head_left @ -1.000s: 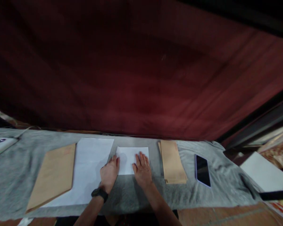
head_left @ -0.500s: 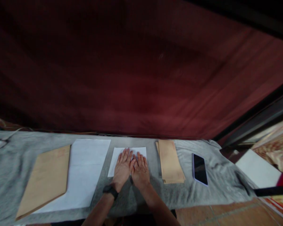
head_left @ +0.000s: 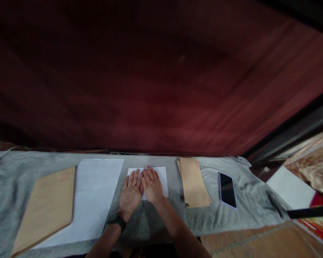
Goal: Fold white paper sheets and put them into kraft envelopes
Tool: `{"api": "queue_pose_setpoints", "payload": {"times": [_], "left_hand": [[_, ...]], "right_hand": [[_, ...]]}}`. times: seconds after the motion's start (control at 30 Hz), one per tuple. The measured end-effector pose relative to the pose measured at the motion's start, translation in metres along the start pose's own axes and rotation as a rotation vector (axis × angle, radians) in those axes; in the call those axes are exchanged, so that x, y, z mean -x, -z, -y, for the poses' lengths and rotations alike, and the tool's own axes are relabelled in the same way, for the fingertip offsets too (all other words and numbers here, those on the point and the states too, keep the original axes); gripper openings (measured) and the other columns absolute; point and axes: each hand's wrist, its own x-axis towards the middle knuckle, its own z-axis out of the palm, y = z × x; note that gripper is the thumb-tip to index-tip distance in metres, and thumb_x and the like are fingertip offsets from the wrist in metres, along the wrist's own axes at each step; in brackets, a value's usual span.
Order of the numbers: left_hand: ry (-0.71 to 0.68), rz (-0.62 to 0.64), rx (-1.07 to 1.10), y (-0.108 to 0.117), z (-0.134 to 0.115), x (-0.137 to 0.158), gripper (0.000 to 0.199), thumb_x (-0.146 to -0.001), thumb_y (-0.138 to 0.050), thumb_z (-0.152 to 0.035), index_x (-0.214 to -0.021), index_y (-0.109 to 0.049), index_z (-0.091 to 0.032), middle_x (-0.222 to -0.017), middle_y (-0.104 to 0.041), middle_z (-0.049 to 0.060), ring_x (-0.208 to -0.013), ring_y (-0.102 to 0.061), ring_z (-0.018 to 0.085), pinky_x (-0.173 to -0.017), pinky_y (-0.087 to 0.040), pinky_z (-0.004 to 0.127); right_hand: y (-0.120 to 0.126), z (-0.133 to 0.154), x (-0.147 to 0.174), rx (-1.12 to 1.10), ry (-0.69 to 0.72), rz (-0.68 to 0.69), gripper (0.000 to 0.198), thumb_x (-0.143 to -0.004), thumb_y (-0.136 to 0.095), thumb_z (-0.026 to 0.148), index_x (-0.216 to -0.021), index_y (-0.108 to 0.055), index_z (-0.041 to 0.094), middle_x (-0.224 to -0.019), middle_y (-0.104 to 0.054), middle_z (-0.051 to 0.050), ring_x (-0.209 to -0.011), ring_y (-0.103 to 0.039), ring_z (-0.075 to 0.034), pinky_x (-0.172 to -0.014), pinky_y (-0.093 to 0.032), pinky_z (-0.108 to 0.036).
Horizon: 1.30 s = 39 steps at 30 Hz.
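Note:
A white sheet of paper (head_left: 163, 182), smaller than the one at its left, lies on the grey cloth in front of me. My left hand (head_left: 131, 191) rests palm down over its left part, fingers stretched forward; a dark band circles that wrist. Beside it, my right hand (head_left: 152, 184) presses flat on the middle of the sheet, its fingers straight and touching the left hand's thumb side. Much of the paper is hidden beneath both hands.
Large white paper (head_left: 97, 200) lies at the left, partly under a brown envelope (head_left: 48, 204). Right of my hands are narrow brown envelopes (head_left: 194, 182) and a phone (head_left: 227, 190). Grey cloth (head_left: 247, 211) covers the surface; a dark red panel (head_left: 161, 89) rises behind it.
My left hand has slid left to the sheet's left edge. My right hand has shifted left and slightly forward over the paper's middle, baring its right side.

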Motion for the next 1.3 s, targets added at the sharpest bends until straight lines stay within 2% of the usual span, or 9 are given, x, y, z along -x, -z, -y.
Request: {"api": "queue_pose_setpoints", "payload": {"times": [0.1,0.23,0.4,0.53,0.73,0.87,0.97,1.3], "left_hand": [[-0.001,0.024,-0.007,-0.002,0.001,0.000,0.055,-0.096,-0.034,-0.020,-0.150,-0.048,-0.017,-0.160,-0.039,0.009,-0.152,-0.027,0.024,-0.125,-0.020,0.048],[0.018,-0.017,0.016,-0.010,0.004,0.001,0.054,-0.099,-0.034,-0.028,-0.151,-0.046,-0.017,-0.161,-0.038,0.010,-0.152,-0.027,0.025,-0.125,-0.019,0.048],[0.034,-0.093,0.057,-0.015,0.004,0.000,0.058,-0.101,-0.031,-0.036,-0.153,-0.042,-0.011,-0.161,-0.037,0.015,-0.152,-0.029,0.026,-0.125,-0.022,0.047],[0.054,-0.106,0.057,-0.014,0.005,0.000,0.061,-0.102,-0.029,-0.039,-0.153,-0.040,-0.008,-0.160,-0.037,0.017,-0.151,-0.030,0.026,-0.124,-0.023,0.046],[0.096,-0.131,0.060,-0.016,-0.002,-0.006,0.062,-0.102,-0.030,-0.040,-0.148,-0.045,-0.001,-0.157,-0.041,0.023,-0.150,-0.033,0.033,-0.122,-0.025,0.051],[0.036,-0.137,0.078,-0.021,-0.020,-0.017,0.058,-0.102,-0.030,-0.040,-0.148,-0.049,-0.010,-0.158,-0.042,0.016,-0.150,-0.033,0.032,-0.122,-0.026,0.052],[-0.028,-0.114,0.081,-0.025,-0.024,-0.019,0.058,-0.103,-0.028,-0.041,-0.150,-0.047,-0.015,-0.158,-0.043,0.013,-0.149,-0.035,0.029,-0.122,-0.027,0.051],[0.078,-0.160,0.046,-0.022,0.022,0.005,0.068,-0.102,-0.026,-0.046,-0.152,-0.040,-0.003,-0.159,-0.038,0.020,-0.149,-0.034,0.032,-0.122,-0.026,0.049]], "right_hand": [[-0.007,-0.003,-0.005,0.028,0.027,-0.005,0.045,-0.107,-0.039,0.038,-0.146,-0.053,0.021,-0.156,-0.047,-0.008,-0.145,-0.041,-0.022,-0.120,-0.030,-0.044],[-0.012,-0.017,-0.002,0.066,-0.014,-0.067,0.047,-0.105,-0.044,0.040,-0.147,-0.051,0.020,-0.158,-0.043,-0.011,-0.146,-0.039,-0.025,-0.119,-0.031,-0.046],[-0.004,-0.039,0.007,0.115,-0.072,-0.112,0.054,-0.103,-0.048,0.036,-0.152,-0.044,0.016,-0.157,-0.042,-0.016,-0.145,-0.040,-0.028,-0.119,-0.030,-0.049],[0.006,-0.053,0.017,0.134,-0.111,-0.124,0.055,-0.103,-0.047,0.036,-0.153,-0.042,0.013,-0.157,-0.041,-0.017,-0.146,-0.040,-0.029,-0.120,-0.028,-0.048],[0.010,-0.057,0.022,0.159,-0.130,-0.081,0.057,-0.103,-0.045,0.036,-0.154,-0.040,0.011,-0.159,-0.038,-0.016,-0.148,-0.036,-0.028,-0.121,-0.025,-0.046],[0.009,-0.056,0.021,0.165,-0.143,-0.068,0.058,-0.103,-0.043,0.038,-0.154,-0.040,0.010,-0.159,-0.038,-0.015,-0.148,-0.036,-0.028,-0.121,-0.025,-0.047],[0.009,-0.056,0.021,0.158,-0.138,-0.073,0.058,-0.103,-0.044,0.038,-0.154,-0.040,0.010,-0.159,-0.038,-0.015,-0.147,-0.036,-0.028,-0.121,-0.026,-0.047],[0.009,-0.058,0.022,0.128,-0.152,-0.097,0.059,-0.103,-0.044,0.037,-0.153,-0.040,0.007,-0.158,-0.039,-0.019,-0.147,-0.037,-0.031,-0.120,-0.027,-0.050]]}}
